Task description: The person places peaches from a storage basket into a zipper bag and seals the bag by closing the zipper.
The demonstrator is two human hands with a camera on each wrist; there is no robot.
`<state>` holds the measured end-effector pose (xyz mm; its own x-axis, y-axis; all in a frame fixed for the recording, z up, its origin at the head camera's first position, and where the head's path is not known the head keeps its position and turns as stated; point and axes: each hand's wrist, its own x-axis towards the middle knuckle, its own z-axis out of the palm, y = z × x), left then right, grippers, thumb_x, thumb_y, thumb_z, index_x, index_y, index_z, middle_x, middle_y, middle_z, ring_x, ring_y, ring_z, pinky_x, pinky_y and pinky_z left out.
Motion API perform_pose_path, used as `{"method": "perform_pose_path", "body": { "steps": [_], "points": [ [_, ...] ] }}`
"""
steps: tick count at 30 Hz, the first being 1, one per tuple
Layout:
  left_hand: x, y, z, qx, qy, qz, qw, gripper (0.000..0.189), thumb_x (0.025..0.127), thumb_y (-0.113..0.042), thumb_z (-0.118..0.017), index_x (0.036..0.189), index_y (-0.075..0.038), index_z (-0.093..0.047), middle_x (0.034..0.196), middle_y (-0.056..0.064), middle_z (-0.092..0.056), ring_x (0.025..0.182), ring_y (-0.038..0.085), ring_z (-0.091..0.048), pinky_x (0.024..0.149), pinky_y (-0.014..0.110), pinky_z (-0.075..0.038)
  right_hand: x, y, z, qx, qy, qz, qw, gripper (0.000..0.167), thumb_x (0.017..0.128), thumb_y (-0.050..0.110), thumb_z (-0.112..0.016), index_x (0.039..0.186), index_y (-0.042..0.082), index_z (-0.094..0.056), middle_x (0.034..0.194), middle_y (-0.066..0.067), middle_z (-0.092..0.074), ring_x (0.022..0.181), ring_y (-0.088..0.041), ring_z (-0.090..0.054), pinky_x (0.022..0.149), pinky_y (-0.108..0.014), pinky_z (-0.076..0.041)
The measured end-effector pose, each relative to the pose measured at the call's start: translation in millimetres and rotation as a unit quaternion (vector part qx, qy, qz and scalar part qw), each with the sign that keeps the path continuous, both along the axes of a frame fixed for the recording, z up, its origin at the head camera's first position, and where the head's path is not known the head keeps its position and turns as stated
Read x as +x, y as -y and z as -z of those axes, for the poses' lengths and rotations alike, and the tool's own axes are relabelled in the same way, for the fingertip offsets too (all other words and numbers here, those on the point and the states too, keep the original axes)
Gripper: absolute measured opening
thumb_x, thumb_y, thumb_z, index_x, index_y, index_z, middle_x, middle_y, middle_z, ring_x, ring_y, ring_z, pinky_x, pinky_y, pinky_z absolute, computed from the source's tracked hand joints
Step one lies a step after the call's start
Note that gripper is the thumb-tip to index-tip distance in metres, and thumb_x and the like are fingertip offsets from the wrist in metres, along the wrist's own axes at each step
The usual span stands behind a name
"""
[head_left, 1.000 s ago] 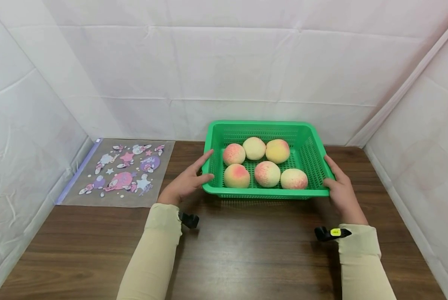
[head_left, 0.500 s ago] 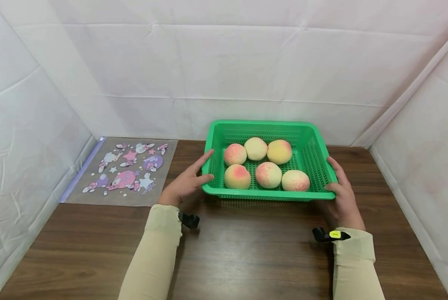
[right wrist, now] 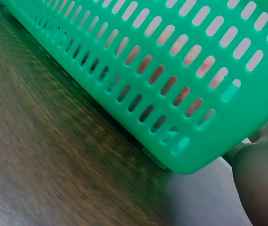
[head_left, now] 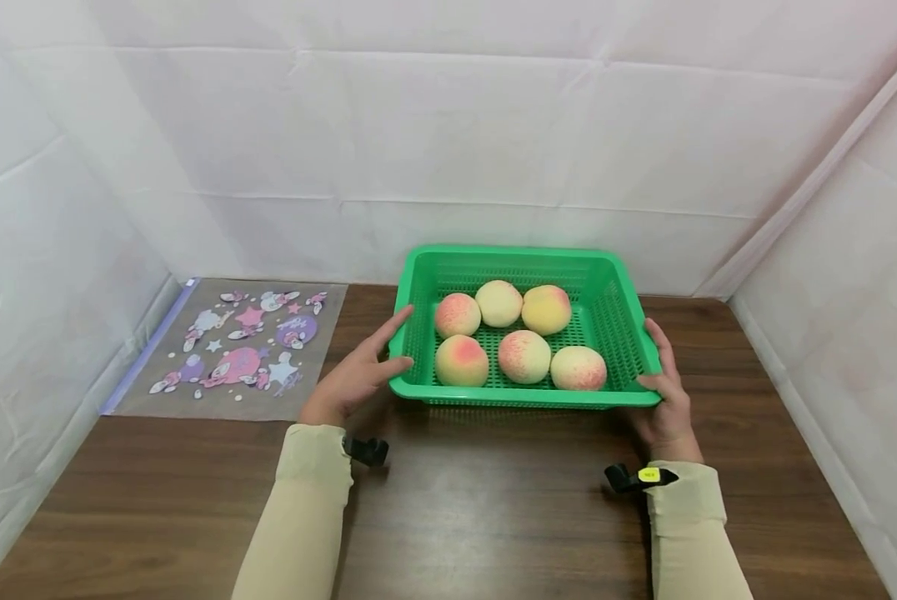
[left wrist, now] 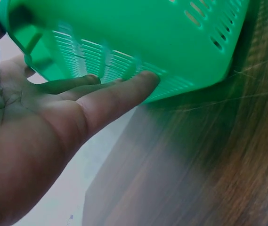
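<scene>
A green plastic basket (head_left: 527,396) with slotted walls is held between my two hands, its underside close to the wooden table. Several peaches lie in it in two loose rows, among them a yellow one (head_left: 546,310) and a pink-topped one (head_left: 461,361). My left hand (head_left: 354,379) holds the left end, thumb at the rim; in the left wrist view its fingers (left wrist: 119,101) stretch along the outer wall. At the right end, near the front corner, my right hand (head_left: 668,408) grips the rim with the thumb over it. The right wrist view shows mostly slotted wall (right wrist: 138,70).
A flat see-through zip bag (head_left: 227,358) with pink and purple cartoon prints lies on the table's left side. White cloth walls (head_left: 448,125) stand behind and at both sides, the back one close behind the basket. Bare brown tabletop (head_left: 486,517) stretches in front.
The basket has shifted slightly left, toward the bag, with both hands on it. My right hand has slid a little toward the front corner. The head view has also moved slightly.
</scene>
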<state>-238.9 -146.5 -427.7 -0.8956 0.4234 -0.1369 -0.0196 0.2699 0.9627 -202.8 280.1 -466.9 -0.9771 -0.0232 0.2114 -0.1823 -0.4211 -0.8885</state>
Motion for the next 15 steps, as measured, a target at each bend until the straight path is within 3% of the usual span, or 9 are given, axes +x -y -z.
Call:
{"method": "perform_pose_path", "body": {
  "steps": [6,9,12,15],
  "points": [
    [3.9,4.5,0.1,-0.003,-0.004,-0.017,0.9998,0.071,0.096,-0.020,-0.057,0.148,-0.052,-0.020,0.163,-0.005,-0.010,0.150,0.023,-0.009,0.117,0.056,-0.021,-3.4,10,0.2,-0.011,-0.008,-0.003,0.9999,0.084,0.075,-0.008,-0.022,0.156,0.015,-0.010,0.151,-0.006,-0.024,0.122,-0.021,-0.039,0.090,-0.029,-0.047],
    [5.1,3.8,1.4,-0.013,-0.012,-0.018,0.9997,0.071,0.097,-0.022,-0.056,0.150,-0.050,-0.019,0.163,-0.002,-0.009,0.150,0.026,-0.010,0.116,0.058,-0.021,-2.4,8,-0.2,0.011,0.002,0.007,0.9999,0.082,0.075,-0.009,-0.024,0.154,0.013,-0.017,0.149,-0.007,-0.027,0.118,-0.021,-0.040,0.087,-0.028,-0.048],
    [5.4,0.9,2.3,-0.014,-0.016,-0.018,0.9996,0.070,0.097,-0.022,-0.055,0.151,-0.047,-0.018,0.163,0.001,-0.010,0.149,0.028,-0.013,0.115,0.058,-0.023,-0.3,0,-3.9,0.072,0.019,0.022,0.9970,0.079,0.077,-0.010,-0.027,0.152,0.014,-0.028,0.148,-0.006,-0.029,0.118,-0.019,-0.041,0.085,-0.026,-0.048],
    [4.9,-3.8,1.4,-0.018,-0.025,-0.022,0.9993,0.069,0.097,-0.022,-0.055,0.151,-0.045,-0.019,0.163,0.001,-0.012,0.148,0.028,-0.017,0.115,0.057,-0.025,-0.4,-14,-13.3,0.159,0.034,0.022,0.9865,0.071,0.083,-0.010,-0.031,0.150,0.014,-0.034,0.148,-0.005,-0.030,0.117,-0.014,-0.046,0.083,-0.023,-0.051]
  ]
}}
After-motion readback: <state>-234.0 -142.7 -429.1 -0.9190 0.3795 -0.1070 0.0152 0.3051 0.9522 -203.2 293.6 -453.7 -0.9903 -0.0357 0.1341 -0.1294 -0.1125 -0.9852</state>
